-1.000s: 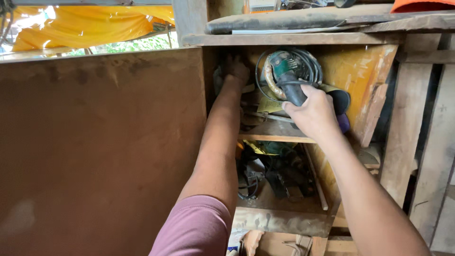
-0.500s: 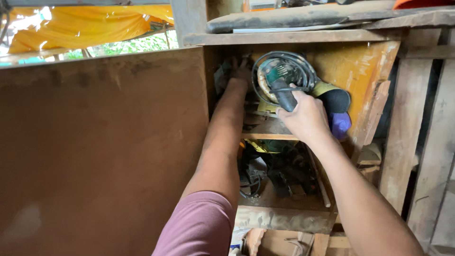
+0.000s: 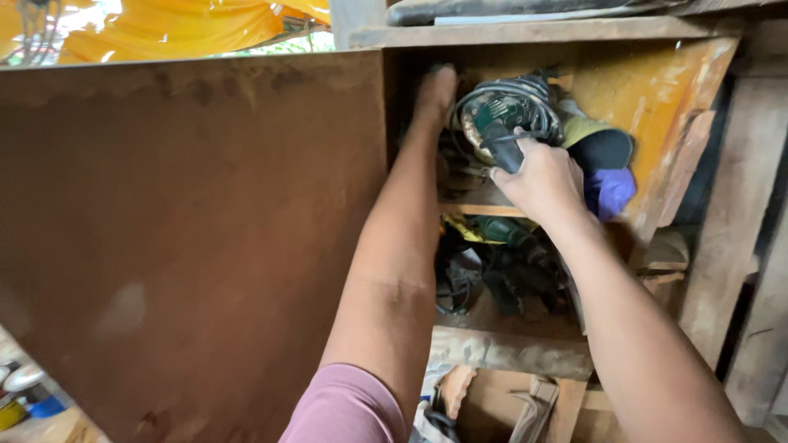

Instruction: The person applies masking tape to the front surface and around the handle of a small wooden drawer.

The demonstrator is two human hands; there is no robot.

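Your right hand (image 3: 546, 176) is clamped around the dark handle of a green power tool (image 3: 501, 123), fingers wrapped tight, at the front edge of the upper shelf (image 3: 480, 201) of a rough wooden cabinet (image 3: 542, 33). The tool, its black cord (image 3: 513, 86) coiled around the body, sits in the middle of that top compartment, just beside a blue-purple cloth (image 3: 609, 190) toward the right wall. Your left hand (image 3: 433, 92) reaches deep along the cabinet's left wall (whether its fingers are spread or grasping anything cannot be told, since shadow hides them). On the lower shelf (image 3: 509, 349), more dark tools (image 3: 501, 262) lie tangled. A large brown board (image 3: 189, 238) stands against the cabinet's left edge.
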